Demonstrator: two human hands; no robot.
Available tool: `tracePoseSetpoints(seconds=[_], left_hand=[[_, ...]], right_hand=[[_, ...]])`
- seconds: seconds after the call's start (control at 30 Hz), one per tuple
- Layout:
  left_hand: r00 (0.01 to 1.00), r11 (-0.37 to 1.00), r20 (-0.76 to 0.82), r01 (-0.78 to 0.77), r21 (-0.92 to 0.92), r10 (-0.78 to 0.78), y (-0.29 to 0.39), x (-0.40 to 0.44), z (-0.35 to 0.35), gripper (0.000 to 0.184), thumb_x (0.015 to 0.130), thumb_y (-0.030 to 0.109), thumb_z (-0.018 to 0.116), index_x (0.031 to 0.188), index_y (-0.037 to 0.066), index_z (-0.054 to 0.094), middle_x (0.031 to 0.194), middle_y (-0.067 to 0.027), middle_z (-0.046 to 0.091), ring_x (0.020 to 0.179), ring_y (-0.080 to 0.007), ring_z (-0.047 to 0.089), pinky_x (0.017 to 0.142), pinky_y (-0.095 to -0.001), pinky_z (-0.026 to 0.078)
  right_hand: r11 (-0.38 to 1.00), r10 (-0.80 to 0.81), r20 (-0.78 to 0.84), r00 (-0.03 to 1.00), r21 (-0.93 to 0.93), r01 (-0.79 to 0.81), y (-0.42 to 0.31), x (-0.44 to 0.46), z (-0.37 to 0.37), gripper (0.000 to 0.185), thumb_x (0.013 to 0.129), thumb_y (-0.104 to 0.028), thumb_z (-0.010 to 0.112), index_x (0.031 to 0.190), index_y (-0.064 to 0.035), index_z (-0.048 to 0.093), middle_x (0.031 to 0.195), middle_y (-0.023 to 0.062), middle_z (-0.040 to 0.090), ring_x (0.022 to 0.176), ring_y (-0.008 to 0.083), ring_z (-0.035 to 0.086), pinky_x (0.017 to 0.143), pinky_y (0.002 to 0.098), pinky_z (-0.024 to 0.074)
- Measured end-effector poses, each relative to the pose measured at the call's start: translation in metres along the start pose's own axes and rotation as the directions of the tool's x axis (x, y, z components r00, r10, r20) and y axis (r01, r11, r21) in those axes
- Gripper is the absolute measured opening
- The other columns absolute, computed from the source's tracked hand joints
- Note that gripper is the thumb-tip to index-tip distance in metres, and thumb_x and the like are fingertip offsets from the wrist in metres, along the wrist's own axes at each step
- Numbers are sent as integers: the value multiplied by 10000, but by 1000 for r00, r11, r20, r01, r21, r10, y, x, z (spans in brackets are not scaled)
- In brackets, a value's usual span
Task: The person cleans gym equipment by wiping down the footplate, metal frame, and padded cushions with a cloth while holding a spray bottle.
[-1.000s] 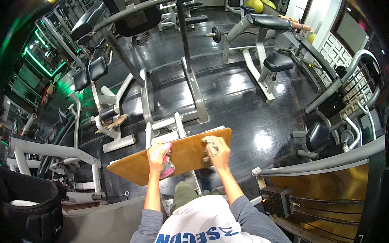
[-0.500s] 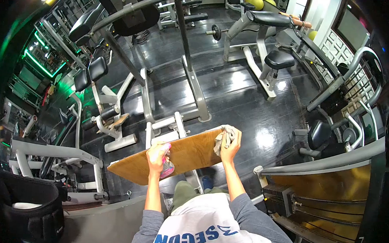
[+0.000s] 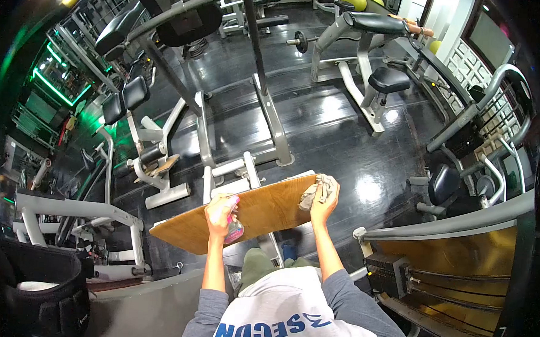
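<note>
A brown wooden board (image 3: 268, 212) is tilted in front of my body, above the grey machine frame. My left hand (image 3: 218, 215) is closed around a clear spray bottle (image 3: 235, 230) with a pink top, held over the board's near face. A crumpled beige cloth (image 3: 310, 197) is bunched in my right hand (image 3: 325, 206), at the board's right end. The cloth lies against the board's surface and upper edge there. My fingers hide part of the bottle and of the cloth.
Grey machine uprights (image 3: 266, 114) stand just beyond the board. A bench with a black round seat (image 3: 389, 81) is ahead to the right. A padded grey rail (image 3: 448, 221) lies close on my right. At lower left is a black holder (image 3: 41, 291).
My right hand and the cloth have shifted slightly right and down along the board's right end. The left hand with the spray bottle has barely moved.
</note>
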State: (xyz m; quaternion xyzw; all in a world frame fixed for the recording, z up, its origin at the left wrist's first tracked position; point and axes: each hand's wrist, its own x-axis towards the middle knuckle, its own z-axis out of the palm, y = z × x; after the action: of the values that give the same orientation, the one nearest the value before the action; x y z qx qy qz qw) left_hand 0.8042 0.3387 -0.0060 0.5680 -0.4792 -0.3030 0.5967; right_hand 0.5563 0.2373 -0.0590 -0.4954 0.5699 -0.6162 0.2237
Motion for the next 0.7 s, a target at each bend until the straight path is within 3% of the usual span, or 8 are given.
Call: tracePoseSetpoints(seconds=[0.23,0.3,0.43,0.5,0.57,0.63,0.67,0.7], left_hand=[[1000,1000,-1,-3,15,3,5,0,1,249,888,167,553,901,-34,700,861,-86,640,577,-99,578,454,-216,447],[1000,999,9,-28,19,28,2,1,0,248,890,171,565,894,-38,697,859,-87,640,567,-97,572,450,-217,444],[1000,1000,-14,16,-14,-16,9,0,4,244,890,173,578,880,-42,693,854,-85,638,554,-93,564,452,-215,441],[995,994,-45,83,-72,-86,13,0,6,238,892,174,589,869,-40,692,841,-79,635,548,-87,559,465,-205,441],[996,996,-55,61,-72,-65,20,-2,10,223,885,167,594,871,-31,695,860,-97,652,554,-90,568,470,-208,438],[998,985,17,-58,164,56,24,-10,10,213,880,159,593,875,-28,695,885,-135,668,584,-145,601,505,-259,462],[998,985,14,-58,163,57,26,-13,13,213,880,159,593,875,-28,695,885,-135,668,584,-145,601,505,-259,462],[978,945,39,-206,254,203,28,-17,17,211,877,159,591,869,-26,692,894,-151,671,604,-182,615,534,-286,472]], right_hand=[[992,114,117,987,44,-120,41,-52,-4,190,882,-61,621,1059,0,588,1011,133,627,962,268,621,864,361,475],[996,87,142,986,-35,-82,43,-49,-7,181,872,-14,596,1052,-16,578,992,120,611,947,267,620,858,363,474],[999,-15,84,996,40,12,10,-17,6,188,866,-49,640,1041,5,597,986,126,624,949,258,616,852,356,474],[999,-37,75,997,-1,37,3,-22,8,199,864,-52,627,1056,-8,593,987,128,612,944,297,612,852,373,473],[998,-64,150,987,-3,65,12,-38,5,211,856,-44,636,1060,-11,594,992,127,614,944,296,616,844,373,479],[1000,-10,272,962,1,10,34,-60,-1,216,846,-18,640,1059,-28,605,1004,131,617,947,296,625,831,366,487],[999,41,289,957,-4,-42,44,-69,-5,210,851,-28,642,1057,-27,606,1005,132,616,944,299,624,831,367,486],[996,91,306,948,-10,-93,44,-71,-8,204,855,-38,643,1055,-26,607,1006,133,614,942,302,623,831,368,486]])
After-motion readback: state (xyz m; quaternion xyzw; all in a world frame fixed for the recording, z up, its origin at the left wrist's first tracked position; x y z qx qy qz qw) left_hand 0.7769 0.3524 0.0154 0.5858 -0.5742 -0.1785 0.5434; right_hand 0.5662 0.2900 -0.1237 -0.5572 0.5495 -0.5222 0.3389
